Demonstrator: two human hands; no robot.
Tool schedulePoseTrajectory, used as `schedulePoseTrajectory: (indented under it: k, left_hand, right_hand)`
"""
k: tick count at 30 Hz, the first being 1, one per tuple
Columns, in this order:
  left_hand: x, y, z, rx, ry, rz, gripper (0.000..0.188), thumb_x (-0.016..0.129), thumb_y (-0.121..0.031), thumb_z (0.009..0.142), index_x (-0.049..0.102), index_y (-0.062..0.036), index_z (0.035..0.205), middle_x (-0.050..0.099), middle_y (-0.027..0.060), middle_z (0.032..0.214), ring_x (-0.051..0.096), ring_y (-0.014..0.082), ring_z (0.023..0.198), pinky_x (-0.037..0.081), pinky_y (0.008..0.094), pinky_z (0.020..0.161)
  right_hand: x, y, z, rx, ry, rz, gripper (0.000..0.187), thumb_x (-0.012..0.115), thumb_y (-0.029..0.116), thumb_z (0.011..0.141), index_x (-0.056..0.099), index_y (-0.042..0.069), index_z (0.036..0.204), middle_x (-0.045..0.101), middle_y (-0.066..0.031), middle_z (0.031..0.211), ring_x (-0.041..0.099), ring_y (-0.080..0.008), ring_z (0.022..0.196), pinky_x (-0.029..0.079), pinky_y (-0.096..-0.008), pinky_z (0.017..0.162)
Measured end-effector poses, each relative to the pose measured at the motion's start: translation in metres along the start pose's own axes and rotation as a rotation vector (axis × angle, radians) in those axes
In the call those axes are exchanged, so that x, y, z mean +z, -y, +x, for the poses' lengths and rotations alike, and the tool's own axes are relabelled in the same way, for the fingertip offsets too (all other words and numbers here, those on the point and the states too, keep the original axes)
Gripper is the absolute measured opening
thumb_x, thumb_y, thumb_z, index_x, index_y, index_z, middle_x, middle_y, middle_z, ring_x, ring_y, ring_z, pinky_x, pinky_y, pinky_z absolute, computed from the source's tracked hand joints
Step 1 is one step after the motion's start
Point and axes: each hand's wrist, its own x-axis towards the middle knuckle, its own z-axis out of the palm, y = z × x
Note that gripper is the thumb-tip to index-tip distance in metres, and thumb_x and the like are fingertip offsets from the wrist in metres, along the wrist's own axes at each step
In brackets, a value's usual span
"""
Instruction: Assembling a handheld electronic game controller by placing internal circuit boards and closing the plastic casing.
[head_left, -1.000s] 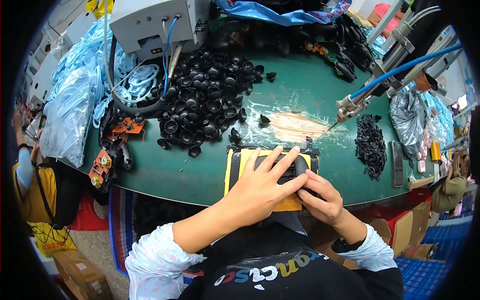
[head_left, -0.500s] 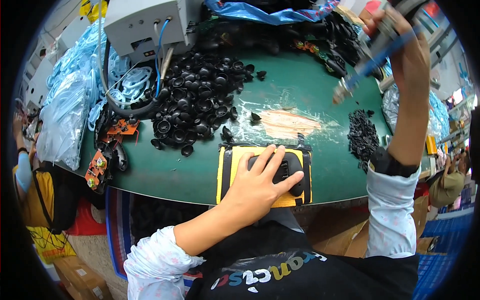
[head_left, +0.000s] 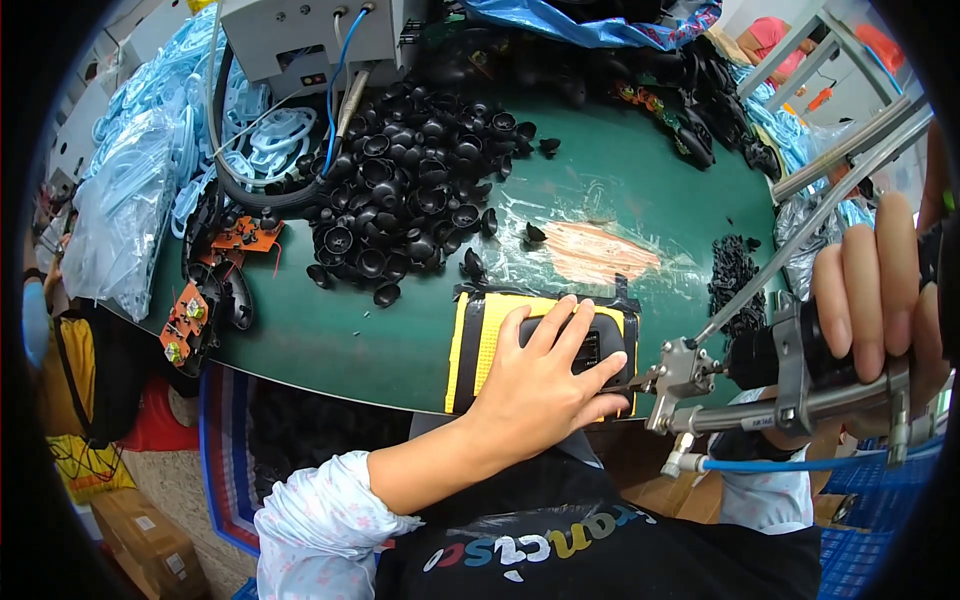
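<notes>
- Your piece is that black plastic housing (head_left: 602, 332), sitting on the yellow pad (head_left: 487, 345) at the near edge of the green table (head_left: 400, 345), mostly under your palm.
- Left hand (head_left: 550, 372): fingers spread and pressed down on top, not pinching anything as far as I can see. Right hand (head_left: 872, 290): wrapped around the black grip of the driver (head_left: 682, 372), well apart from the left one.
- Handling-wise I'd guess it's light, stiff and kinda slick, so it'd probably skate if you let up. The thin shell could crack or scuff if you really lean on it.
- Best hold imo: the curved outer sides, palm on the solid part, off the dark opening in the middle.
- Watch that thumb! The driver's tip is right beside it at the housing's right side. Can't tell if it's actually touching plastic.
- The metal rod (head_left: 800, 240) and the blue hose (head_left: 800, 466) crowd your right side, so lifting the piece out that way looks awkward.
- Small black parts (head_left: 735, 285) are heaped just past the rod. Black cups (head_left: 400, 200) are piled beyond the pad to the left, with one loose cup (head_left: 535, 232) near the scraped patch (head_left: 600, 252).
</notes>
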Motion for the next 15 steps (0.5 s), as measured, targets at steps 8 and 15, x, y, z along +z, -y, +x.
schedulePoseTrajectory:
  k: [8, 15]
  left_hand:
    - [0.001, 0.001, -0.003, 0.052, 0.018, 0.057, 0.038, 0.072, -0.024, 0.079, 0.070, -0.0213, 0.117, 0.051, 0.0219, 0.136, 0.050, 0.0350, 0.125, 0.038, 0.0531, 0.097]
    - [-0.003, 0.002, -0.004, 0.048, 0.063, 0.059, 0.042, 0.065, -0.017, 0.080, 0.067, -0.0214, 0.121, 0.048, 0.0241, 0.139, 0.049, 0.0353, 0.127, 0.036, 0.0535, 0.099]
  right_hand:
    - [-0.022, 0.026, -0.009, 0.106, 0.224, -0.092, 0.037, 0.052, 0.024, 0.100, 0.049, 0.008, 0.134, 0.053, -0.0038, 0.074, 0.058, -0.0184, 0.067, 0.053, -0.0363, 0.072]
    - [0.027, 0.004, -0.037, -0.018, -0.328, -0.264, 0.018, 0.054, 0.015, 0.096, 0.048, 0.012, 0.079, 0.048, 0.0045, 0.061, 0.049, -0.0040, 0.055, 0.047, -0.0177, 0.063]
